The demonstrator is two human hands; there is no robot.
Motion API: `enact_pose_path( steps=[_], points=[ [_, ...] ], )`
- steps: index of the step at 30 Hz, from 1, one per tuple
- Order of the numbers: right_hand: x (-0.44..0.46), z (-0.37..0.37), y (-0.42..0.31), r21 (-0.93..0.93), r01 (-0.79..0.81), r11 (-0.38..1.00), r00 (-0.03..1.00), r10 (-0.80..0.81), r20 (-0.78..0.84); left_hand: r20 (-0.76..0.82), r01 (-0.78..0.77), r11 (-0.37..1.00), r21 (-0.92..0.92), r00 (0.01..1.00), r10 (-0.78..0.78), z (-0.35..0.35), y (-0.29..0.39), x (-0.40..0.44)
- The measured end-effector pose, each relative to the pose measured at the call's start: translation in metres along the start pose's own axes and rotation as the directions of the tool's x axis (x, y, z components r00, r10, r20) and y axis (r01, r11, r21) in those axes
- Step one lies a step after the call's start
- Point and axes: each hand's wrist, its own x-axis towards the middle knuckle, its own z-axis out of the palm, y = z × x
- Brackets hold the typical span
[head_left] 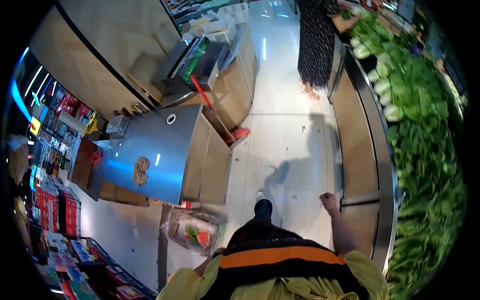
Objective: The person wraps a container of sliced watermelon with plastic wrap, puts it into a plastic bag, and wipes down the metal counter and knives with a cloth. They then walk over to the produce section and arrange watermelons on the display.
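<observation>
My right hand [328, 201] hangs beside the wooden front of the vegetable stand, with its fingers curled in. Nothing shows in it. Only a bit of my left forearm appears at the lower edge, and the left hand itself is out of sight. Near that arm, a bin lined with a clear plastic bag [172, 225] stands on the floor, with red and green scraps inside. To my right, leafy green vegetables [425, 165] are heaped along the stand. My shoe [260, 195] is on the tiled floor ahead of me.
A metal-topped counter [170, 150] at left bears a tan coiled item [141, 171] and a white basket [118, 126]. A red-handled tool [202, 92] leans beside it. Farther ahead, a person in a dark patterned dress [315, 45] reaches toward the greens. Pale tiles [280, 135] run between.
</observation>
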Motion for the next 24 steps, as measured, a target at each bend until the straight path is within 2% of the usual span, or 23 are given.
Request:
enact_pose_path(
  steps=[2,5,8,10,12,13,14,15,16,17,18,19,20,22,24],
  points=[
    [0.046,0.012,-0.077,-0.013,0.043,0.999,0.996,-0.042,0.073,-0.013,0.036,0.999,-0.013,0.999,-0.036,-0.008,0.014,0.013],
    [0.112,0.052,-0.145,-0.115,0.135,0.984,0.973,-0.110,0.205,-0.009,0.099,0.995,0.003,0.995,-0.099,-0.032,0.025,0.050],
    [0.174,0.066,-0.166,-0.323,0.205,0.924,0.932,-0.083,0.354,0.013,0.108,0.993,0.045,0.994,-0.108,-0.072,0.055,0.108],
    [0.204,0.052,-0.169,-0.407,0.110,0.907,0.925,0.056,0.375,0.027,0.045,0.995,0.085,0.999,-0.048,-0.102,0.095,0.151],
    [0.262,0.035,-0.116,-0.625,0.348,0.699,0.880,-0.013,0.475,0.021,-0.070,0.988,0.138,0.997,0.068,-0.142,0.150,0.191],
    [0.268,0.021,-0.117,-0.499,0.089,0.862,0.944,0.087,0.318,0.004,-0.150,0.975,0.162,0.988,0.151,-0.164,0.185,0.213],
    [0.269,0.008,-0.126,-0.295,-0.169,0.940,0.956,0.230,0.183,-0.065,-0.224,0.967,0.125,0.970,0.233,-0.190,0.227,0.234],
    [0.271,-0.007,-0.134,-0.219,-0.239,0.946,0.953,0.272,0.133,-0.128,-0.283,0.954,0.096,0.947,0.294,-0.220,0.277,0.245],
    [0.279,-0.019,-0.127,-0.239,-0.321,0.916,0.936,0.345,0.067,-0.307,-0.251,0.968,-0.009,0.922,0.236,-0.240,0.331,0.254],
    [0.288,-0.025,-0.106,0.057,-0.437,0.898,0.900,0.436,0.025,-0.291,-0.236,0.970,-0.053,0.933,0.211,-0.270,0.380,0.270],
    [0.300,-0.037,-0.074,0.032,-0.366,0.930,0.925,0.360,0.119,-0.280,-0.228,0.969,-0.098,0.940,0.193,-0.296,0.421,0.289],
    [0.302,-0.044,-0.102,-0.289,-0.425,0.858,0.882,0.464,0.079,-0.291,-0.233,0.968,-0.089,0.936,0.199,-0.314,0.446,0.317],
    [0.317,-0.047,-0.112,-0.438,-0.411,0.800,0.865,0.494,0.089,-0.303,-0.287,0.948,-0.140,0.924,0.235,-0.334,0.470,0.360],
    [0.359,-0.050,-0.129,-0.560,-0.351,0.750,0.849,0.507,0.147,-0.326,-0.350,0.917,-0.192,0.904,0.276,-0.372,0.522,0.419],
    [0.419,-0.046,-0.144,-0.637,-0.267,0.723,0.843,0.496,0.208,-0.272,-0.260,0.924,-0.279,0.944,0.184,-0.403,0.556,0.457]
  ],
)
